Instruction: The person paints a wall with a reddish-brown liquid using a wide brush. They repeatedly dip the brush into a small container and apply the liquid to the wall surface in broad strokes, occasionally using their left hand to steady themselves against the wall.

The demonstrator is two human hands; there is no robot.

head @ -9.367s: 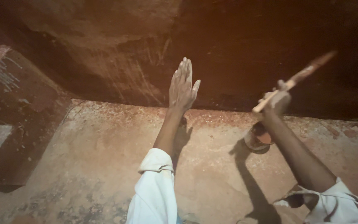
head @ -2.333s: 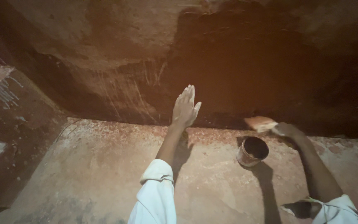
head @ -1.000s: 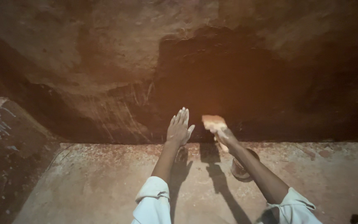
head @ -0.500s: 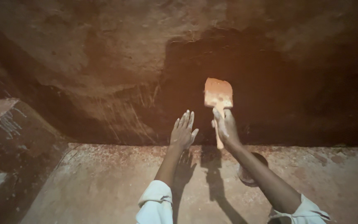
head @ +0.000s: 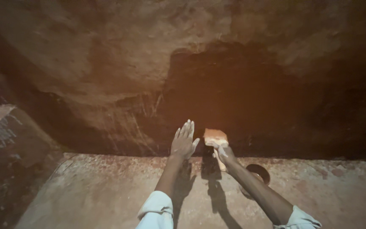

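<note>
Against the dark wet wall, your right hand (head: 224, 154) is gripping the light, stiff, flat orange-headed brush (head: 215, 136) by its handle; your left hand (head: 183, 142) is pressing flat, fingers spread

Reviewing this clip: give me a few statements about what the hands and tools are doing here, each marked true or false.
1. The right hand holds a brush. True.
2. The left hand grips a cup. False: it is open, flat against the wall.
3. A cup sits on the ledge by the right arm. True.
4. The brush is dipped in the cup. False: it is up at the wall.
</note>
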